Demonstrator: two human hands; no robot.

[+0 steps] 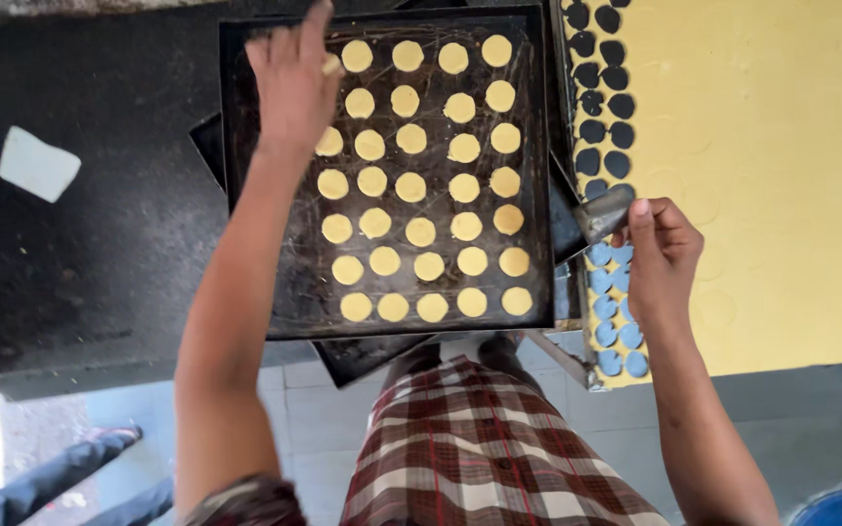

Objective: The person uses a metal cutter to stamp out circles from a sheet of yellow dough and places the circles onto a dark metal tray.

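Observation:
A dark square baking tray (270, 282) lies in front of me with several rows of small round yellow dough discs (421, 232) on it. My left hand (292, 83) reaches to the tray's far left corner, holding a dough disc (331, 65) at its fingertips. My right hand (663, 255) is to the right of the tray and grips a round metal cutter (603, 212) at the edge of a rolled yellow dough sheet (782, 175). The sheet's left border shows two columns of cut-out round holes (604, 107).
More dark trays (358, 356) are stacked under the top one. A dark work surface (99, 244) with a pale scrap (38, 163) lies to the left. My plaid cloth (479, 448) and a tiled floor are below. Another person's leg (51, 477) shows at bottom left.

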